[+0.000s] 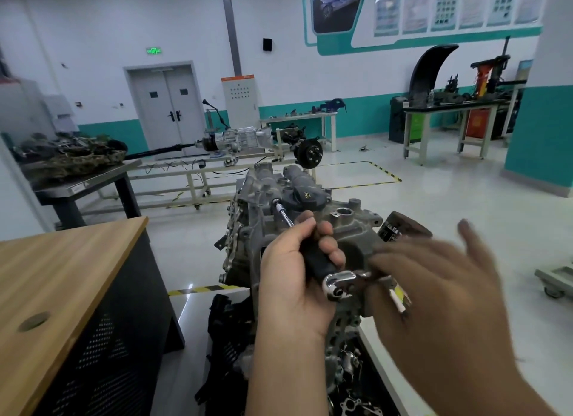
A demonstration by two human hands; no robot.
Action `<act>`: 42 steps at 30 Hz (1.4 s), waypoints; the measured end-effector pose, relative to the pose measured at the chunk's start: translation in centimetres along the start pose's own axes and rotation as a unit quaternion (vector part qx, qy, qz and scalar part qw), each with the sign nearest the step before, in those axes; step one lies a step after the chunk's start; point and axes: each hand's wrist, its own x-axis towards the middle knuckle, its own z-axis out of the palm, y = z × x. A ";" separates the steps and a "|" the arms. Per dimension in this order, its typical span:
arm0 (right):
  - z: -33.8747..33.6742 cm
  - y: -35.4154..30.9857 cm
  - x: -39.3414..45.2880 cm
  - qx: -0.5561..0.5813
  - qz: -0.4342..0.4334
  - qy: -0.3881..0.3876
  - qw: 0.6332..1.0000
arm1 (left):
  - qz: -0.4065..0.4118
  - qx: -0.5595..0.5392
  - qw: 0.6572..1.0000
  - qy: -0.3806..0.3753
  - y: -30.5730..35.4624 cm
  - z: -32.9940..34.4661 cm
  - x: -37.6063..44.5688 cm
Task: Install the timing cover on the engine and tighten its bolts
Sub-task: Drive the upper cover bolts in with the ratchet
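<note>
My left hand (294,269) is clenched around the black handle of the ratchet wrench (319,257). That grip sits well down the handle, which in my judgement gives leverage while keeping the tool in line with the fastener. From the handle a chrome extension bar (283,214) runs up and away to a socket seated on a bolt (274,202) near the upper edge of the timing cover (350,229). The bar lets the handle swing clear of the casting's raised bosses.

The chrome ratchet head (338,283) faces me at the near end, just beside my fingertips.

My right hand (440,276) is released: fingers straight and spread, holding nothing. It is blurred, so I cannot tell whether it touches the cover or hovers in front of it. It lies over the cover's right portion, near the ratchet head; I judge it is placed to steady the tool or the casting.

The timing cover is already seated against the front face of the engine (257,204), which stands upright directly ahead of me with the black oil filler cap (299,195) at its top. Judged from this, installation is done and bolt tightening is the step in hand.

A wooden surface (62,276) lies to my left, well apart from the engine. Loose metal parts (350,384) lie below the engine, near my wrist.

Risk, as I assess it: a socket not square on the bolt could slip under load.
</note>
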 end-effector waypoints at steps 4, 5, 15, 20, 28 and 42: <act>2.2 -1.5 -3.9 0.119 0.055 -0.115 0.985 | -0.042 -0.054 0.998 0.002 0.0 0.3 0.6; 2.3 -1.0 -3.9 0.124 0.048 -0.102 0.986 | -0.046 -0.056 0.997 -0.002 0.0 0.3 0.7; 2.3 0.3 -4.1 0.144 0.025 -0.052 0.988 | -0.076 -0.029 0.996 -0.018 1.2 0.8 0.8; 2.2 1.5 -3.4 0.158 0.024 0.013 0.987 | -0.071 -0.094 0.991 -0.062 0.7 -0.3 0.7; 2.3 0.9 -3.5 0.192 0.024 0.014 0.981 | -0.023 -0.128 0.988 -0.086 1.2 0.1 0.5; 1.6 -0.5 -2.6 0.152 0.041 0.017 0.987 | 0.006 -0.012 0.999 -0.034 0.9 -0.9 -0.2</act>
